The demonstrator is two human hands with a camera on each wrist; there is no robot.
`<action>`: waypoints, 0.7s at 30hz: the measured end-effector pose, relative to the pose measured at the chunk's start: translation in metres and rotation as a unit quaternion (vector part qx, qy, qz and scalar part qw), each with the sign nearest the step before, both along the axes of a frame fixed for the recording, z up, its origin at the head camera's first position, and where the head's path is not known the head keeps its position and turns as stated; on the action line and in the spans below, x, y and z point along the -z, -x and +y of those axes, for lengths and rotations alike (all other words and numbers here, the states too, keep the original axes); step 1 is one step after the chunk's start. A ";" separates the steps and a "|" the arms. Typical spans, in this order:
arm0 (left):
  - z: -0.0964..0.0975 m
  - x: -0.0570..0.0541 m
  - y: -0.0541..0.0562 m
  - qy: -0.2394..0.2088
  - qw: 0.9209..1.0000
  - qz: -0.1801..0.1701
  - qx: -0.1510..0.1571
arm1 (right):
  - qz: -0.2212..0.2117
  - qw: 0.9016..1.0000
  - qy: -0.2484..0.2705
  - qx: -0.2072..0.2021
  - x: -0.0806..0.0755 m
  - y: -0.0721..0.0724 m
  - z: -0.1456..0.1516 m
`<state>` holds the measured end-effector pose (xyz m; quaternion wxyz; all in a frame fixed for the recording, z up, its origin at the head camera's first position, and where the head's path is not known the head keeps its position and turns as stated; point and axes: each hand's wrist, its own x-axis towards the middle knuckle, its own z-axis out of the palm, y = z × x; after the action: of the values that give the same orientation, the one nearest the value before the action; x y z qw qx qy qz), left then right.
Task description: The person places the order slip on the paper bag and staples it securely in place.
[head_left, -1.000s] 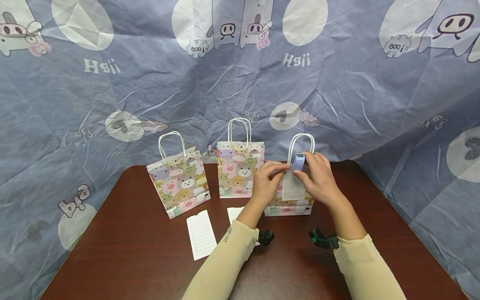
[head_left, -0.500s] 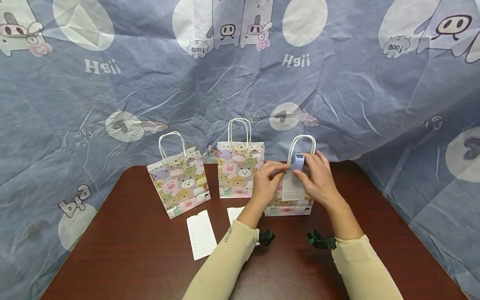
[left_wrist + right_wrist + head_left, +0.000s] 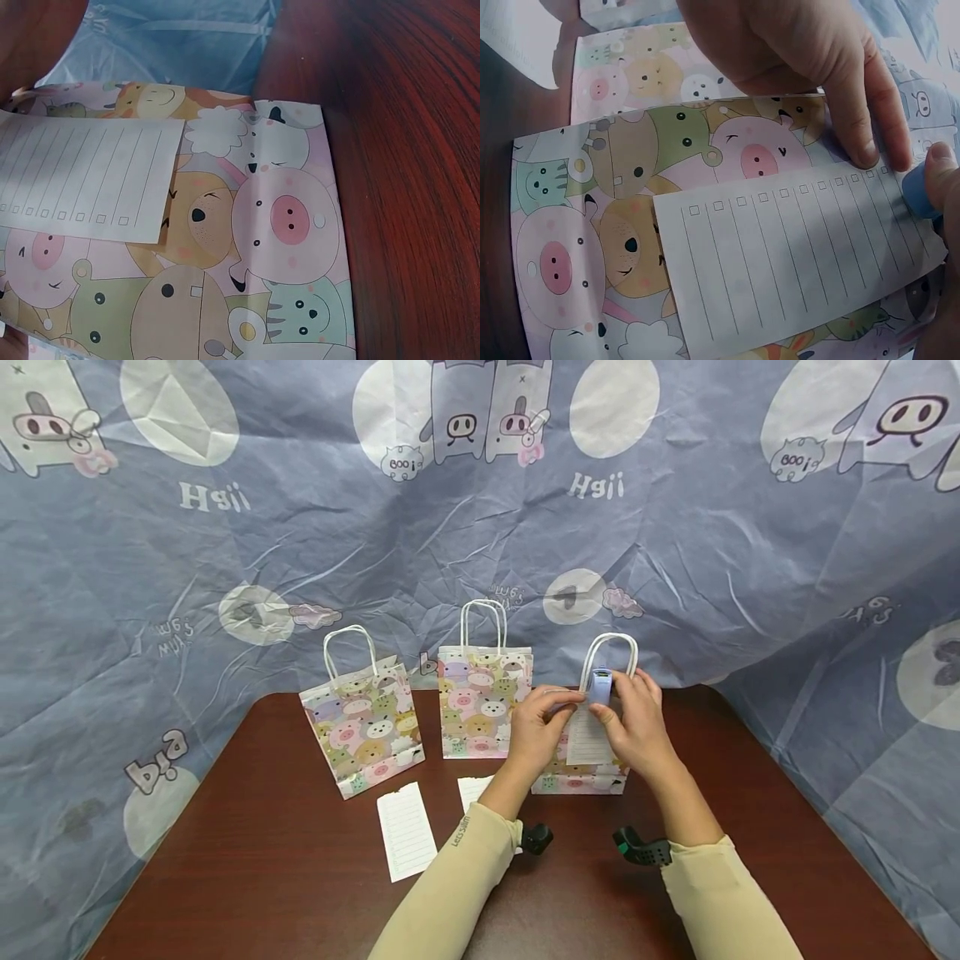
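My right hand (image 3: 641, 727) grips a small blue stapler (image 3: 600, 687) at the top of the right-hand paper bag (image 3: 577, 783), which has a cartoon animal print. A white lined checklist slip (image 3: 780, 247) lies flat against the bag's front, and the stapler sits at its top edge. My left hand (image 3: 534, 731) pinches the slip's upper corner against the bag's top edge, its fingertips beside the stapler. In the left wrist view, the lower end of the slip (image 3: 90, 180) hangs over the print. The stapler's far side is hidden.
Two matching bags, one in the middle (image 3: 483, 706) and one tilted at the left (image 3: 363, 727), stand on the dark red-brown table (image 3: 247, 860). Two more slips lie in front, one bare (image 3: 407, 831), another (image 3: 471, 789) partly under the left forearm. A patterned blue cloth (image 3: 420, 543) hangs behind.
The head view has shifted slightly. Both hands keep the same grip on the slip and stapler, with barely any visible movement.
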<state>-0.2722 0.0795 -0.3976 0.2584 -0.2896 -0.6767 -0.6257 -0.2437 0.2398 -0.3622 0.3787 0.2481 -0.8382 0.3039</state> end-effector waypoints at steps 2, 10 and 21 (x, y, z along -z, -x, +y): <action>0.000 0.001 0.001 0.003 1.000 0.000 -0.002 | -0.002 1.000 0.002 0.000 0.001 0.001 0.000; 0.001 0.003 0.001 0.022 1.000 0.007 -0.012 | -0.008 1.000 0.016 -0.006 0.004 0.000 0.000; 0.001 0.003 0.000 0.015 1.000 0.006 -0.010 | 0.013 1.000 0.026 -0.002 0.006 0.003 -0.003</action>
<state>-0.2724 0.0800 -0.4003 0.2640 -0.2908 -0.6873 -0.6110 -0.2467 0.2367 -0.3678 0.3953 0.2434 -0.8246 0.3233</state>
